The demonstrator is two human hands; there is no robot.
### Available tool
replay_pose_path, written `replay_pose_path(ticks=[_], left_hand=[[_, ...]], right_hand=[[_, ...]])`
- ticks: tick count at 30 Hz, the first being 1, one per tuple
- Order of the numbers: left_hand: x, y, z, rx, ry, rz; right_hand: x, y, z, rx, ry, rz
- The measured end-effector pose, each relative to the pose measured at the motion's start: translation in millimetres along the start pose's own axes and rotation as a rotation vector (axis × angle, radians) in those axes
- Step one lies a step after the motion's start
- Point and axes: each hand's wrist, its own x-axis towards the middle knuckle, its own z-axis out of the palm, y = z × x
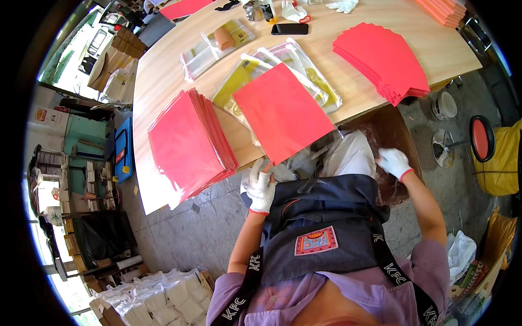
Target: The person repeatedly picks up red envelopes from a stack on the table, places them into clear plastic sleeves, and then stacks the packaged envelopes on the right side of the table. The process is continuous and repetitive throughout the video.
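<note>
One red sheet (283, 111) lies before me on the surface (163, 70), stacks beside it; my left hand (260, 187) grips a small white thing, my right hand (392, 162) hangs empty, fingers loosely curled.

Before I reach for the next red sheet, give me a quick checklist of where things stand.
1. Left hand free: cannot tell; gloved, curled below the table edge.
2. Right hand free: ok; nothing visible in it, at the lap.
3. Single red sheet on the table: ok; overhangs the near edge.
4. Left red stack settled: not ok; fanned, overhanging.
5. Right red stack: ok; fully on the table.
</note>
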Motion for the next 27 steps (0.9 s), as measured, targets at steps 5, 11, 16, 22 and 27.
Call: replay_pose_path(ticks=[5,11,16,22,27], left_hand=[[17.9,9.1,10.9,-0.052,-0.043,0.159],[-8.2,-10.4,15.8,-0.369,0.031,-0.292],[-2.0,16.5,-2.4,-1.294,0.121,-1.100],[59.6,51.3,-66.5,-1.155,-0.111,-0.878],[73.0,46.8,-143.0,-0.741,-0.170,-0.633]], right_hand=[[42.1,-116.6,-50.2,-0.079,0.640,-0.655],[80.9,-133.7,-27.7,0.430,0.335,-0.328],[74.1,-131.5,-8.0,0.832,0.373,-0.081],[50.7,-144.2,16.9,1.399,0.025,-0.084],[46.8,-196.6,14.9,1.704,-0.448,-0.140]])
